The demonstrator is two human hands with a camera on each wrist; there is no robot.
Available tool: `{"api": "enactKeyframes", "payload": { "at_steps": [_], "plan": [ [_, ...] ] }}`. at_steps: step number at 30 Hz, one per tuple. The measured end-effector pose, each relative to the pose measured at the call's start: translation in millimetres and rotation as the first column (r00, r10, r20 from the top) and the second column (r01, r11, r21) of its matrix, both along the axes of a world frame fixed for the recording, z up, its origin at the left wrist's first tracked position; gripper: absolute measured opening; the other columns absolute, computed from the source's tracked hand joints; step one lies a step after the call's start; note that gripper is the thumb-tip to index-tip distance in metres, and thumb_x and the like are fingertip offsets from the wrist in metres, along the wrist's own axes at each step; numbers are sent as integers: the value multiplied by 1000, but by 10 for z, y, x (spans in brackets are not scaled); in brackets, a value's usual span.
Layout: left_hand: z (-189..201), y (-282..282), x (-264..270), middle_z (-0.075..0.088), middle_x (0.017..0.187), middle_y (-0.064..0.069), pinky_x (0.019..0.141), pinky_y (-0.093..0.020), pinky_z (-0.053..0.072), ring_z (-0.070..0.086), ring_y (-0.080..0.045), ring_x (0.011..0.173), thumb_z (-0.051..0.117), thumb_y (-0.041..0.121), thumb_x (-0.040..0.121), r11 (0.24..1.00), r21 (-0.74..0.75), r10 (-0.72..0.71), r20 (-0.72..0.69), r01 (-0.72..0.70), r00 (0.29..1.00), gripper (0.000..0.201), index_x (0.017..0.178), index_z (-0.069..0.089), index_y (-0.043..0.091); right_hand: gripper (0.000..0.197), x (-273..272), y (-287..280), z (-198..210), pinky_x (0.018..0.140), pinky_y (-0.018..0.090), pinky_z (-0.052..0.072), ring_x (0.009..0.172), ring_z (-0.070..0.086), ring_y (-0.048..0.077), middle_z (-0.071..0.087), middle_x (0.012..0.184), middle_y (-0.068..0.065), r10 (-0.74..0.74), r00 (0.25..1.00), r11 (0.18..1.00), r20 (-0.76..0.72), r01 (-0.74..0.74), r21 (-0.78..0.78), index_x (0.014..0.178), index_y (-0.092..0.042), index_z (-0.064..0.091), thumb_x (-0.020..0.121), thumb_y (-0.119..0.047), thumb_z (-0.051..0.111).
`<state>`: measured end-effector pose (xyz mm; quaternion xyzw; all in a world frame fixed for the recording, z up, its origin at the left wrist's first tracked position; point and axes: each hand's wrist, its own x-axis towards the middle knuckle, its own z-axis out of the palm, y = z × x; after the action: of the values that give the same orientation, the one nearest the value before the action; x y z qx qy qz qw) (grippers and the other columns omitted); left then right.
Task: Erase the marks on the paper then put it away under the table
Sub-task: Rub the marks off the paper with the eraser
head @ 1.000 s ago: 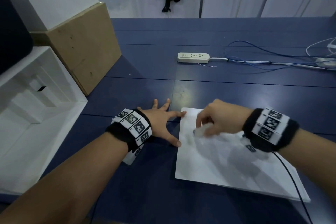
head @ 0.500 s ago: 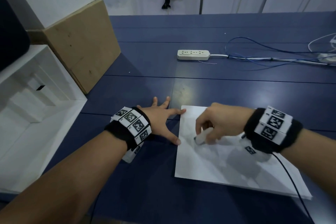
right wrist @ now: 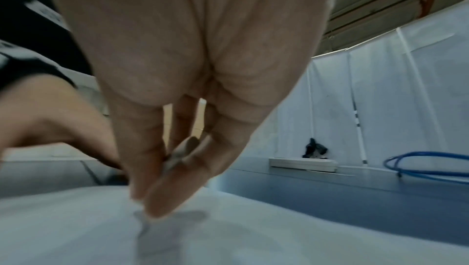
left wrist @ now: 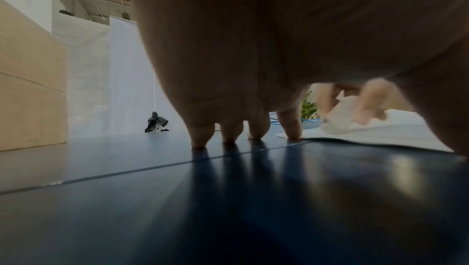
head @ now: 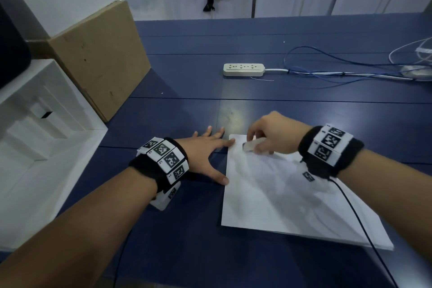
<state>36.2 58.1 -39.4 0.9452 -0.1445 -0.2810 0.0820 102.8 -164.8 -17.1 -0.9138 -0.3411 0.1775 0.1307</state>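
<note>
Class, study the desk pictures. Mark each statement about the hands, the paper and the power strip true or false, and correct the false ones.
1. The right hand pinches a white eraser. True.
2. The left hand grips a pencil. False: it lies flat, fingers spread, at the paper's left edge.
3. The eraser touches the paper near its far left corner. True.
4. The power strip lies on the paper. False: it lies farther back on the blue table.

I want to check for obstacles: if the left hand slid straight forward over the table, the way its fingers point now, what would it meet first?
Probably nothing near. The left hand lies flat on the blue table, fingers pointing away and slightly right. The power strip sits farther on, perhaps just right of that line; depth is unclear.
</note>
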Motion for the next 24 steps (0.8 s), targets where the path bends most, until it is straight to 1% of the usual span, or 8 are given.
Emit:
{"api": "enactKeyframes", "payload": {
  "at_steps": [3, 7, 10, 13, 15, 18, 20, 24],
  "plan": [
    [-6, 9, -1, -20, 162, 4, 119, -55, -7, -22, -23, 147, 69, 74, 68, 1000, 10, -8, 3, 8, 1000, 115, 155, 2, 40, 18, 41, -27, -5, 71, 35, 60, 64, 69, 12, 69, 73, -9, 9, 999, 1000, 37, -9, -16, 99, -24, 72, 82, -22, 72],
    [-16, 13, 13, -19, 162, 4, 119, -56, -5, -22, -22, 147, 70, 74, 66, 1000, 5, -3, 7, 3, 1000, 116, 155, 4, 39, 16, -227, -55, 83, 63, 24, 56, 60, 70, 12, 73, 72, -5, 206, 960, 963, -192, -233, -136, 95, -27, 74, 80, -23, 76],
    [-18, -2, 24, -18, 162, 4, 119, -56, -4, -20, -23, 148, 69, 76, 65, 1000, 11, -8, 8, 7, 1000, 117, 155, 4, 40, 13, -94, -18, 49, 66, 30, 59, 56, 71, 12, 71, 72, -5, 118, 989, 989, -90, -125, -74, 94, -26, 72, 82, -29, 76],
    [-10, -6, 15, -17, 162, 4, 119, -56, -4, -20, -23, 148, 69, 76, 65, 1000, 20, -3, 5, 3, 1000, 116, 154, 5, 40, 12, 117, -5, -12, 67, 36, 61, 55, 71, 14, 70, 81, -5, -47, 999, 999, 25, 47, 22, 92, -25, 70, 81, -22, 74],
    [-6, -4, 15, -17, 162, 4, 119, -55, -5, -20, -22, 148, 70, 75, 64, 1000, 14, 4, 5, -4, 1000, 116, 154, 6, 40, 13, 67, -38, -12, 67, 36, 61, 55, 70, 13, 69, 77, -6, -24, 1000, 999, 4, 24, 23, 93, -24, 71, 80, -20, 75],
    [-9, -10, 22, -17, 162, 5, 120, -54, -5, -20, -21, 148, 72, 74, 64, 1000, 10, 9, 5, -9, 1000, 117, 155, 6, 39, 15, -238, -78, 46, 64, 31, 60, 55, 70, 12, 73, 72, -4, 151, 969, 983, -196, -168, -71, 93, -26, 73, 79, -20, 76],
    [-4, -11, 23, -17, 162, 5, 120, -54, -4, -20, -21, 148, 72, 73, 64, 1000, 12, 9, 10, -9, 1000, 117, 155, 6, 39, 14, -298, -67, 67, 63, 31, 59, 55, 70, 14, 74, 73, -4, 179, 951, 972, -252, -211, -104, 91, -26, 73, 79, -21, 78],
    [6, -20, 17, -16, 162, 6, 120, -56, -3, -19, -21, 148, 72, 74, 64, 1000, 11, 9, 8, -9, 1000, 117, 155, 6, 40, 11, 25, -24, 33, 61, 30, 58, 54, 71, 13, 72, 79, -3, -1, 999, 998, -34, -1, -58, 89, -24, 68, 83, -28, 75]
  ]
}}
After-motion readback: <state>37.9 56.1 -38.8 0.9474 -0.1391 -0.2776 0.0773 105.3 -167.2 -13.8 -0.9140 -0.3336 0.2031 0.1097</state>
